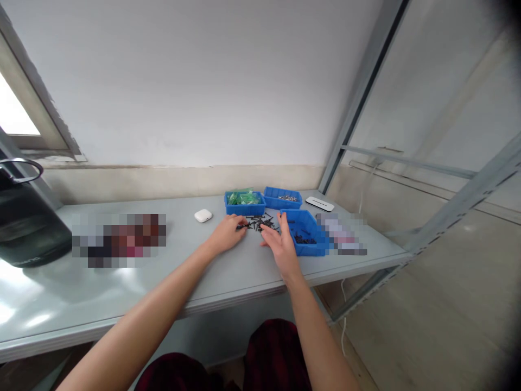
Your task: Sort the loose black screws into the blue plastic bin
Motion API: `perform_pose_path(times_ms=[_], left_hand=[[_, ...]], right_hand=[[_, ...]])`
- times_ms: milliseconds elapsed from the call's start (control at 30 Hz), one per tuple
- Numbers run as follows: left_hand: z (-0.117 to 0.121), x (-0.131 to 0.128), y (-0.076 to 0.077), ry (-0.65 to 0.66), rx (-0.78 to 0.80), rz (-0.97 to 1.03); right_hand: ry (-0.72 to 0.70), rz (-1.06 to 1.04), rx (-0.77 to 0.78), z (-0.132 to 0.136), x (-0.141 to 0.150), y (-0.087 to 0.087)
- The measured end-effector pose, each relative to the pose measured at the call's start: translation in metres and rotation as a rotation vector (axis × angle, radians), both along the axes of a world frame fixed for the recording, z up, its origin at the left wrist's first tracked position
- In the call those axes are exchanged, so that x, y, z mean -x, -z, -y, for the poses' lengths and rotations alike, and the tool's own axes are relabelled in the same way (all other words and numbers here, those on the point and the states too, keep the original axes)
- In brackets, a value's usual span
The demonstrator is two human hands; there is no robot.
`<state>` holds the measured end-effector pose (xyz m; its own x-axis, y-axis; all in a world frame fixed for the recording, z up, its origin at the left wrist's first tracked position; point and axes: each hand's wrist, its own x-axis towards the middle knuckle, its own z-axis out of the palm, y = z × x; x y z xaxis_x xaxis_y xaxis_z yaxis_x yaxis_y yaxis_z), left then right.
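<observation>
A loose pile of black screws (264, 223) lies on the grey tabletop between my two hands. At the pile's left edge is my left hand (228, 233), its fingers curled together and a dark screw showing between thumb and fingertips. My right hand (281, 247) is on the other side with fingers apart. Its thumb side reaches over the screws, and the other fingers come up by the near blue bin (311, 251), partly covering that bin's left wall. More black screws (303, 239) lie inside this bin.
Behind the pile stand a blue bin (244, 209) with green plastic bags and another blue bin (280, 205) holding silvery pieces. A white earphone case (202, 215), a white flat device (319, 204) and a dark container (30, 222) are also on the table. Two items are pixelated.
</observation>
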<state>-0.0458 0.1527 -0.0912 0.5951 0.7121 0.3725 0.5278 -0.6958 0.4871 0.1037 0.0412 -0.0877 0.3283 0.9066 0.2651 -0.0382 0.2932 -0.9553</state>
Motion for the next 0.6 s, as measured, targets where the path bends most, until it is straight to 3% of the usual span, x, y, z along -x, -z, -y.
perform_pose_path(times_ms=[200,600], left_hand=[[-0.0013,0.0026,0.0035,0.025,-0.018,-0.143],[-0.0062,0.0053,0.0057,-0.022,-0.066,-0.156]], right_hand=[[0.083,-0.058,0.025,-0.0002,0.0022,-0.0029],[0.075,-0.015,0.018,0.0001,0.0005,-0.0004]])
